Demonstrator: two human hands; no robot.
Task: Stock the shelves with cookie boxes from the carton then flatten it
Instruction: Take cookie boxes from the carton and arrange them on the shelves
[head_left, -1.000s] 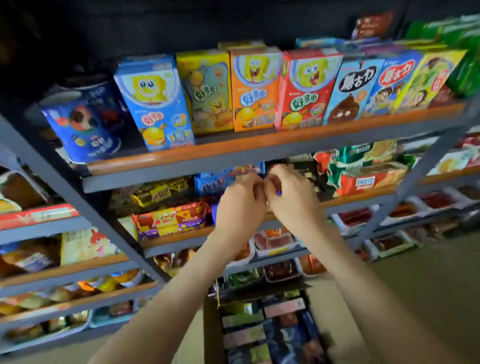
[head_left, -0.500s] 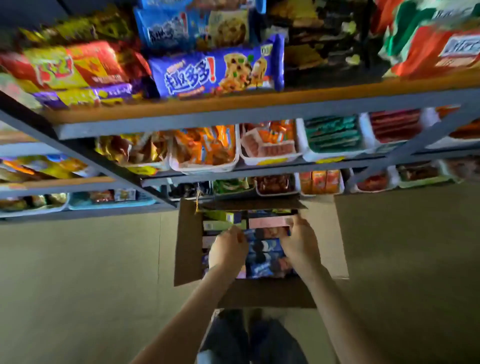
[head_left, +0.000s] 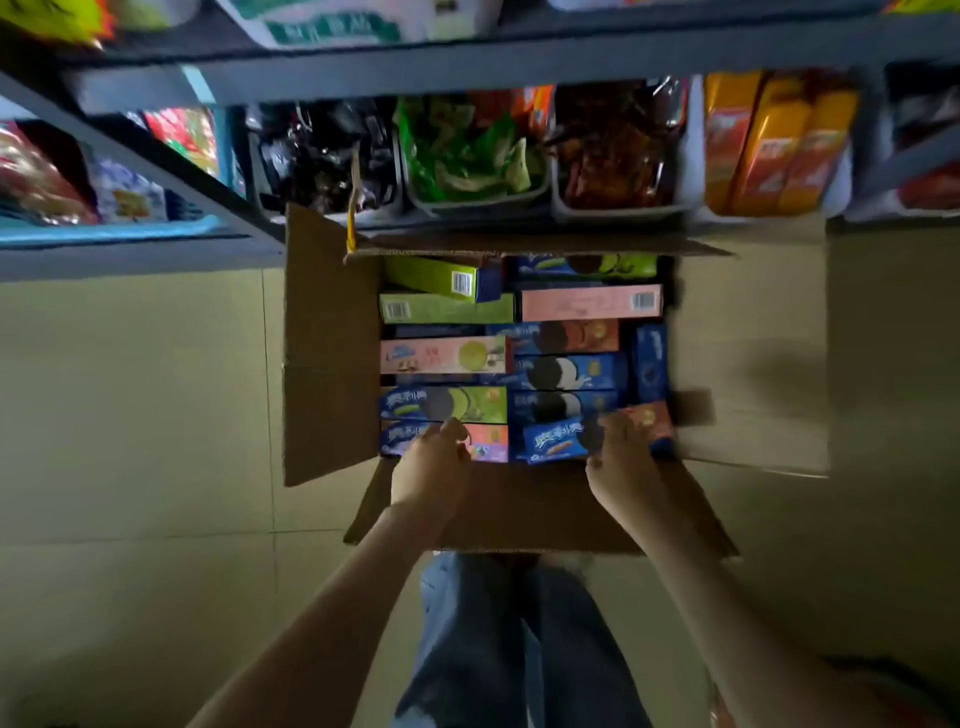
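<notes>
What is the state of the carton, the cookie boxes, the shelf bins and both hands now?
Carton: open, flaps spread out, standing on the floor.
Cookie boxes: lying flat in rows inside the carton.
Left hand: fingers curled on the blue-and-pink cookie box at the near edge.
Right hand: grips the blue cookie box, which is tilted.
Shelf bins: filled with snack packs.

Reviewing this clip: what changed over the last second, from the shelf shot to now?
Both hands came down from the shelf into the carton on the floor. The right hand now grips a blue cookie box, tilting it; the left hand curls onto the blue-and-pink box beside it. Carton and remaining boxes stayed put.
</notes>
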